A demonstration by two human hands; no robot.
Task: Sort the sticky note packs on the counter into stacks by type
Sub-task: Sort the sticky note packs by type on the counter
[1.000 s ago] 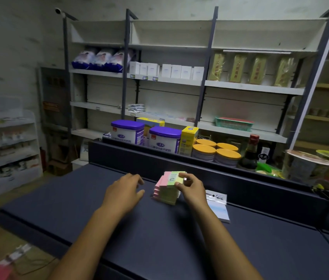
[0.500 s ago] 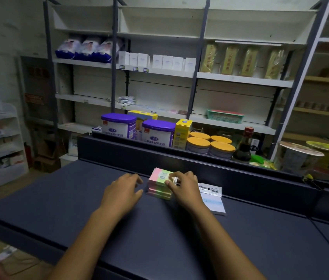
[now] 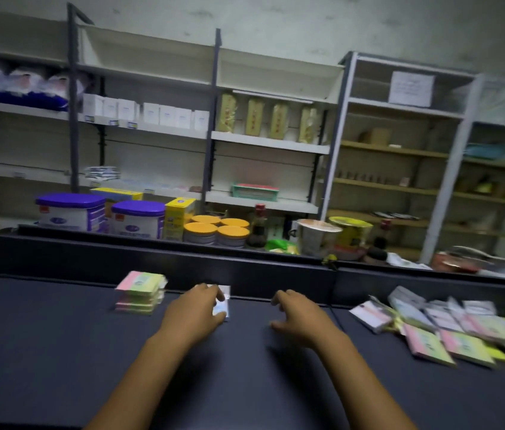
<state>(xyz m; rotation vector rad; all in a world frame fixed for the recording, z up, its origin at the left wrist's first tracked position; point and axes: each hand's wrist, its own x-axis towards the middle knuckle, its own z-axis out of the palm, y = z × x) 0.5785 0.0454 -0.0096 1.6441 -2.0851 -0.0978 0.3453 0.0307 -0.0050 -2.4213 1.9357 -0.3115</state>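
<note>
The worktop (image 3: 58,352) is a flat, matte, dark slab with a raised back ledge. On it stands a squared stack of pastel packs (image 3: 140,293), pink and green blocks in glossy wrap, several layers high. Just right of it lies a thin white-and-blue pack (image 3: 225,301), flat against the ledge. Far to the right a loose pile of packs (image 3: 450,327) spreads in overlapping flat rectangles, pink, green, yellow and white.

The left hand (image 3: 197,310) lies palm down over the white-and-blue pack, fingers bent loosely on it; whether its grip closes on the pack cannot be told through the blur. The right hand (image 3: 299,316) hovers palm down above bare worktop, grip wide, fingers spread and holding nothing.

0.5 s earlier both hands flanked the pastel stack, the right touching its edge. Now both have left it, the view has swung right, and the loose pile has come into sight.
</note>
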